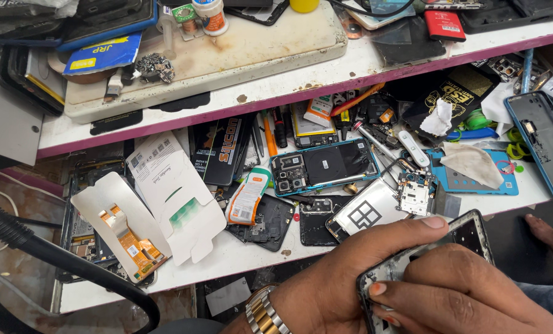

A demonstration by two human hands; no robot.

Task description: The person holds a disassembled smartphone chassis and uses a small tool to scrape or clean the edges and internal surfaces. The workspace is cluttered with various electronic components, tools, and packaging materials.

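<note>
Head-camera view down onto a crowded phone-repair table (pixel 350 247). At lower right, both hands clasped around an opened phone frame (pixel 471 232) held just off the near edge. Left hand (pixel 344 278) — wristwatch (pixel 265 315) at the cuff — wrapped under the frame, thumb laid across its upper face. Right hand (pixel 462 297) clenched over the lower part, grip firm, fingertips pressing at the edge.

Just beyond on the table: a blue-rimmed phone with its back off (pixel 323 166), a loose circuit board (pixel 415 193), a silver battery-like plate (pixel 366 213), white card packaging (pixel 159 198).

Likely risks, judging from this: too hard a squeeze or twist bending the thin frame or cracking what remains inside; a slip dropping it past the edge to the floor; a nudge scattering small parts lying near.
</note>
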